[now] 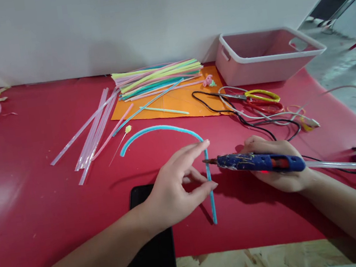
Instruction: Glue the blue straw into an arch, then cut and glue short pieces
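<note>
A blue pipe cleaner [164,127] curves over at its upper end and runs straight down on the right. My left hand [178,181] pinches the straight part at two places, with the thumb below and a fingertip above. My right hand [274,164] is wrapped round a dark blue glue gun [250,162], which points left. The gun's tip is at the pipe cleaner between the left fingertips; whether they touch cannot be told. A clear glue stick [342,165] sticks out of the gun's back.
Glue sticks [95,131] and a bundle of coloured pipe cleaners [157,79] lie at the back, partly on orange paper [158,110]. Scissors [263,100], cables [245,120] and a pink bin [261,70] are at the right. A black phone [151,259] lies under my left wrist.
</note>
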Available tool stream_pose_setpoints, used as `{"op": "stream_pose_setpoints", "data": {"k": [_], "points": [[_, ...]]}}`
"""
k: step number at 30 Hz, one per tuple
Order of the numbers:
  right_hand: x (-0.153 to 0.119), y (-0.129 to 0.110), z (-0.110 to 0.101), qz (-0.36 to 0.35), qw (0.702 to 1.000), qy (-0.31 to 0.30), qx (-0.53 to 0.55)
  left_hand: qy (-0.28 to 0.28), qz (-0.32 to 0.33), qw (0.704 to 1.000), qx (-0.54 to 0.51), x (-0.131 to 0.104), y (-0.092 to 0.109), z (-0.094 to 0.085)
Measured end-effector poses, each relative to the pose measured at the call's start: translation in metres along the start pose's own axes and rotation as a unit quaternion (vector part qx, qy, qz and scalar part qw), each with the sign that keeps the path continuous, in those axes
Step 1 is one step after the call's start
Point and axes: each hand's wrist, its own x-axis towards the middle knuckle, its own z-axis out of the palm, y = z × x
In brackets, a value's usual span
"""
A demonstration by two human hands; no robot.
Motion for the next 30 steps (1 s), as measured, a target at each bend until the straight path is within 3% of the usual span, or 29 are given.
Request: {"op": "stream_pose_setpoints", "data": {"k": [17,20,22,24,30], "points": [[0.000,-0.005,0.001,0.007,0.999,0.039,-0.019,-0.001,-0.034,0.999,-0.034,0.002,0.000,0.001],[-0.002,-0.011,0.000,0.028,0.992,0.101,-0.064,0.032,-0.052,0.995,-0.076,0.004,0.000,0.000],[-0.003,-0.012,-0.003,0.076,0.974,0.173,-0.127,0.065,-0.067,0.988,-0.120,0.007,0.001,-0.002],[-0.001,-0.009,-0.007,0.108,0.953,0.202,-0.200,0.096,-0.077,0.980,-0.157,0.011,0.003,-0.004],[0.008,0.013,-0.009,0.050,0.949,0.029,-0.311,0.127,-0.069,0.971,-0.190,0.015,0.008,-0.008]]}}
